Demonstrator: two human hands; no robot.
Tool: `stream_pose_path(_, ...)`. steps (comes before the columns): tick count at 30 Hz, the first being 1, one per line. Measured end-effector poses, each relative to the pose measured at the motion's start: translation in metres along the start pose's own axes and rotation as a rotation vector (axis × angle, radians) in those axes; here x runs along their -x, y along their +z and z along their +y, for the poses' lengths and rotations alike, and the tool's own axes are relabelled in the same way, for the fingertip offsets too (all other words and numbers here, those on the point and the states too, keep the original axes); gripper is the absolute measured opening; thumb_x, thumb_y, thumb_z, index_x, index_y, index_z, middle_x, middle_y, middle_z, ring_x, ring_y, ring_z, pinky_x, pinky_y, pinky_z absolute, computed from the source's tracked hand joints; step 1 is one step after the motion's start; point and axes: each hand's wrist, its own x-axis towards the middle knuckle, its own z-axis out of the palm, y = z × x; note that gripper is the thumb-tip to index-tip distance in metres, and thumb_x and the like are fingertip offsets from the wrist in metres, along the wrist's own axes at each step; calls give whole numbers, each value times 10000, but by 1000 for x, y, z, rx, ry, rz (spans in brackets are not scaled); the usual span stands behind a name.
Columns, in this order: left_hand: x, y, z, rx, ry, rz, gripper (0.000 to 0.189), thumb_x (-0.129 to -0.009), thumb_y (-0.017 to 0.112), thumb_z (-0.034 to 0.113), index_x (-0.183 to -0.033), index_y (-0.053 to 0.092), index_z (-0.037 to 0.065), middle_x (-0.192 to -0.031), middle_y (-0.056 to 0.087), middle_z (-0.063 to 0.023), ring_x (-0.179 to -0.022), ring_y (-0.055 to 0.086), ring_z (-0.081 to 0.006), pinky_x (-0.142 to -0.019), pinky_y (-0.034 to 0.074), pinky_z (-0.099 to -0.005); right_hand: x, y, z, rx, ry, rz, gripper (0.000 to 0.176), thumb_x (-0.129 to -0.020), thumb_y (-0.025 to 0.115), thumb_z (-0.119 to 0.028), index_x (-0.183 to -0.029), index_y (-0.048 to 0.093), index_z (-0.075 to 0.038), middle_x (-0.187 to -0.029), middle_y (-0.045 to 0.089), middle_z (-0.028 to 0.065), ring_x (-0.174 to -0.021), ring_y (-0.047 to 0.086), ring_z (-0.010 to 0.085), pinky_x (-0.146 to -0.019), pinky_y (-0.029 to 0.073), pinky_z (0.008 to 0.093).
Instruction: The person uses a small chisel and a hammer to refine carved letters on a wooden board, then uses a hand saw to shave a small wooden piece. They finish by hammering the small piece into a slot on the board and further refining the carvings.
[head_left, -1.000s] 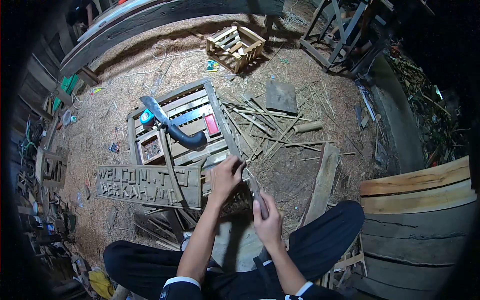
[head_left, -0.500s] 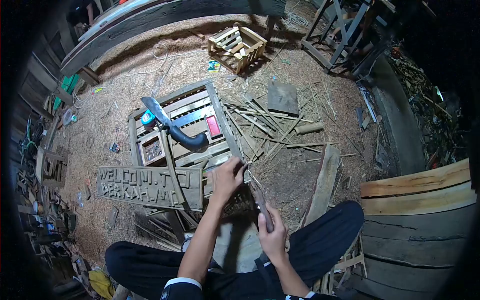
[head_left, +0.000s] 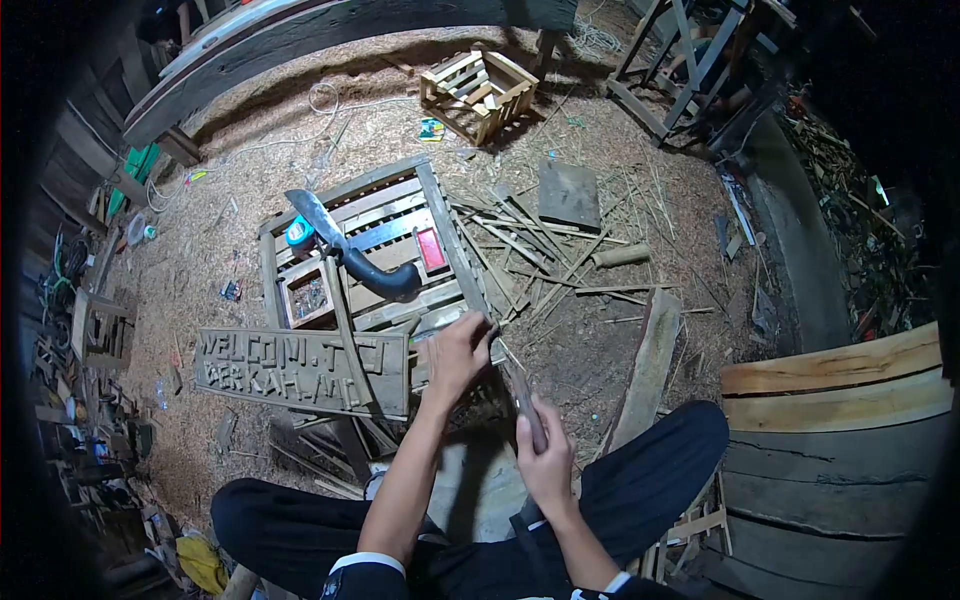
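My right hand (head_left: 546, 455) is wrapped round the dark handle of a knife (head_left: 530, 408), whose thin blade points up and away toward my other hand. My left hand (head_left: 458, 355) is pinched closed just beyond the blade; whatever sits between its fingertips is too small to make out. To its left lies a wooden sign (head_left: 300, 372) with raised stick letters, overlapping the near edge of a slatted wooden panel (head_left: 428, 190). On those slats rest a machete (head_left: 350, 255) with a curved black handle, a blue-topped round container (head_left: 299, 232), a red rectangular box (head_left: 430, 250) and a small wooden tray (head_left: 308, 298).
Several thin sticks (head_left: 540, 240) and a square board (head_left: 568, 193) lie right of the panel. Farther off is a slatted crate (head_left: 480, 95) below a long bench (head_left: 350, 50). Planks (head_left: 830, 420) are at my right. Another person's arm (head_left: 184, 20) shows at the top left.
The view has shifted very slightly. Both hands stay in nearly the same place and grip, with the knife held at almost the same angle.
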Motion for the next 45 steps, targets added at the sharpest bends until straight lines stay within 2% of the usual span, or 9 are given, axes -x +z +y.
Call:
stream_pose_path(6, 1, 1, 0, 30, -55, -37, 176, -933, 746, 200, -954, 646, 57, -929, 694, -142, -804, 682, -408, -661, 509, -469, -11, 6, -12, 13, -33, 51, 352, -1025, 677, -238, -1318, 674, -43, -1012, 747, 261, -896, 761, 420, -724, 582, 455)
stream_pose_path(14, 4, 4, -3, -22, -45, -51, 156, -892, 732, 146, -1000, 645, 74, -953, 702, -139, -855, 696, -410, -686, 523, -478, -4, -1, -11, 26, -9, -7, 348, -1013, 682, -179, -1325, 663, -27, -1074, 754, 263, -956, 766, 413, -768, 605, 450)
stream_pose_path(27, 0, 4, -9, -18, -17, -36, 173, -932, 718, 208, -965, 618, 71, -928, 683, -145, -839, 669, -430, -649, 489, -500, 14, -6, -6, 32, 5, -1, 345, -1015, 676, -196, -1320, 672, -34, -1061, 751, 265, -942, 760, 425, -753, 600, 461)
stream_pose_path(29, 1, 5, -8, -79, -20, -39, 185, -913, 762, 207, -973, 646, 77, -903, 694, -126, -785, 687, -390, -641, 516, -449, 13, -9, -12, 25, 65, -1, 351, -1017, 678, -203, -1322, 667, -28, -1070, 752, 262, -959, 763, 416, -758, 603, 456)
stream_pose_path(32, 1, 3, -3, -53, -87, -59, 179, -915, 759, 206, -973, 651, 76, -899, 694, -127, -784, 687, -393, -640, 516, -453, -15, 1, -13, -4, 18, -11, 365, -1008, 691, -187, -1333, 658, -22, -1104, 747, 267, -1011, 758, 410, -795, 606, 456)
stream_pose_path(36, -1, 1, -2, -68, -60, -48, 172, -915, 760, 209, -973, 659, 81, -881, 693, -125, -781, 692, -388, -637, 516, -450, 20, -11, -4, -30, 92, -30, 348, -1021, 671, -198, -1326, 659, -33, -1130, 742, 266, -1044, 743, 429, -832, 600, 462)
stream_pose_path(38, 0, 0, 3, -47, -38, -22, 221, -936, 749, 254, -938, 637, 64, -857, 671, -141, -762, 671, -394, -613, 466, -471, 12, -7, -5, -12, 92, -13, 346, -1019, 671, -188, -1329, 659, -35, -1121, 748, 260, -1031, 748, 432, -833, 601, 461)
stream_pose_path(42, -3, 2, -1, 9, -97, 9, 202, -936, 746, 243, -958, 648, 68, -872, 678, -141, -765, 673, -399, -620, 471, -473, 0, -7, -7, 13, 35, -30, 349, -1002, 686, -159, -1325, 666, -26, -1118, 755, 253, -1009, 763, 414, -835, 600, 459)
stream_pose_path(45, -1, 0, -2, -42, -112, -52, 197, -935, 747, 236, -958, 647, 67, -881, 684, -144, -770, 678, -403, -630, 483, -472, 23, -17, -3, -55, 114, -17, 349, -1010, 683, -177, -1317, 670, -12, -1115, 757, 252, -998, 772, 387, -832, 600, 441)
